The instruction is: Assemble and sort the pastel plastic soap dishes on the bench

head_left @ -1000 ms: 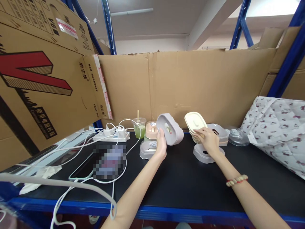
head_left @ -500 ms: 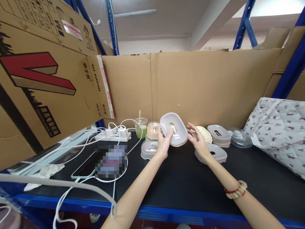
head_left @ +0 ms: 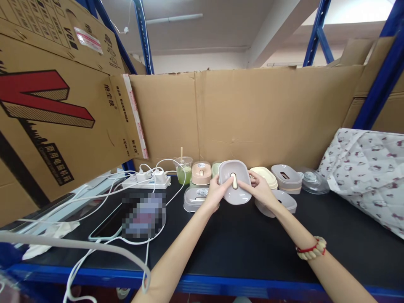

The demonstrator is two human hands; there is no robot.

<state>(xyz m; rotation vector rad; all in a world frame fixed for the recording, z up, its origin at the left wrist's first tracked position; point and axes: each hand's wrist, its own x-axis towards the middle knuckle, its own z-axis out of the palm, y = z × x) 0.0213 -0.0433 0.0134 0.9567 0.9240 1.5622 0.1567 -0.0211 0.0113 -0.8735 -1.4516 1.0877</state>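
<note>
In the head view, your left hand (head_left: 213,194) and right hand (head_left: 261,189) are both clamped on the gray cover (head_left: 237,197), just right of centre in the frame, thumbs meeting at its cream knob (head_left: 234,182), while the fingers behind it are mostly hidden. The cover hides much of a green box (head_left: 216,168), your right hand and wrist overlap the cream stack (head_left: 267,176) and a gray ring (head_left: 288,203). Mosaic blurs the phone (head_left: 143,216) at lower left, and the frame cuts off the bag (head_left: 369,172) at right.
</note>
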